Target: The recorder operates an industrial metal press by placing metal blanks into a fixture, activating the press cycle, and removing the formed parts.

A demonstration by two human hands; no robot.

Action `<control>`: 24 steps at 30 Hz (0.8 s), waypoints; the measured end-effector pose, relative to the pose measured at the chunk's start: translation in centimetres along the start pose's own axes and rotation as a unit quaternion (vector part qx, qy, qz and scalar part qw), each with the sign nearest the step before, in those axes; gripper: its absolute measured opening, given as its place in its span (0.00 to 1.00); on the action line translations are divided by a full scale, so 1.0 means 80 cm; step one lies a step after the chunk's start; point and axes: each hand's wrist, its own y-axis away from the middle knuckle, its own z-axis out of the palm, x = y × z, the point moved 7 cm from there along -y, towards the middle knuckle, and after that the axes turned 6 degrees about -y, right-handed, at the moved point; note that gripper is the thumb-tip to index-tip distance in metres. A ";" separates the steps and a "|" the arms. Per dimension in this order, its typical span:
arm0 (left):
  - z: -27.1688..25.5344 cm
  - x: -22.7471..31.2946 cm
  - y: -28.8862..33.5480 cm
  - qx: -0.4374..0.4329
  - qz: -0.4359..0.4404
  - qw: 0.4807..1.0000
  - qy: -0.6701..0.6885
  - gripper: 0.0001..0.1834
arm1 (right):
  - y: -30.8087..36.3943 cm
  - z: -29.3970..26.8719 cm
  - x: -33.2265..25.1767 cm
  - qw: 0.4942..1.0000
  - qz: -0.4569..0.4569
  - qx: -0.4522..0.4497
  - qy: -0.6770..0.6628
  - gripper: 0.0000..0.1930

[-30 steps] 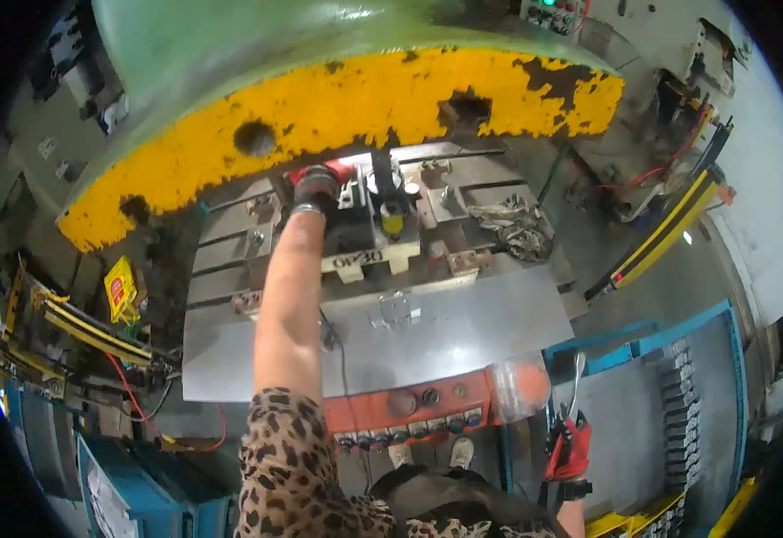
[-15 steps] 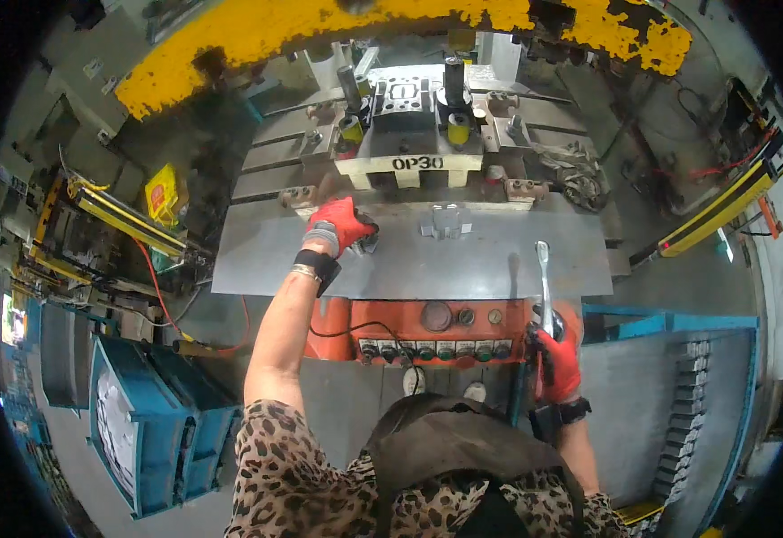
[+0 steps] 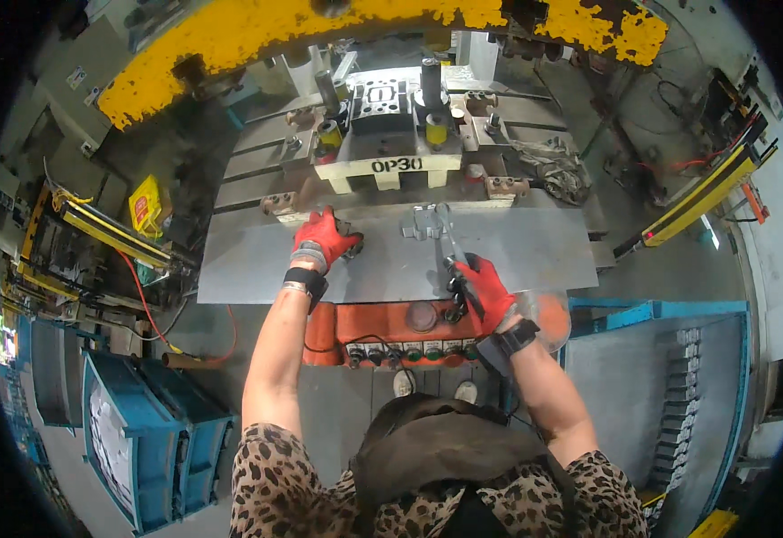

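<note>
My right hand (image 3: 490,291), in a red glove, is closed around a long silver hand tool (image 3: 452,240) with a rounded tip and dark parts by the grip. The tool's tip reaches the small grey bent metal parts (image 3: 422,222) on the flat metal plate (image 3: 275,269); whether it touches them I cannot tell. Over the plate to the left is my left hand (image 3: 324,238), also red-gloved, with fingers curled. Something small and dark grey shows at its fingertips, too unclear to name.
Beyond the plate stands a press die (image 3: 382,166) with posts, below a yellow beam (image 3: 346,22). An orange button panel (image 3: 382,323) lies nearer me. Blue bins (image 3: 145,430) stand at left; a blue-framed table (image 3: 624,394) with stacked metal parts is at right. Yellow guard bars (image 3: 705,193) flank the press.
My right hand has swung forward and left with the tool, from beside the panel to over the plate at the metal parts. My left hand stays near its place, slightly turned.
</note>
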 end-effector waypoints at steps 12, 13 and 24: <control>-0.073 -0.112 0.152 0.141 -0.010 0.962 0.235 0.47 | 0.004 0.040 -0.070 0.997 -0.056 0.000 -0.056 0.12; -0.067 -0.142 0.175 0.163 -0.028 0.957 0.239 0.46 | -0.011 0.056 -0.090 0.997 -0.055 -0.010 -0.058 0.12; 0.074 -0.306 0.339 0.189 -0.241 0.899 0.312 0.43 | -0.277 0.149 -0.200 0.982 -0.164 0.093 -0.031 0.30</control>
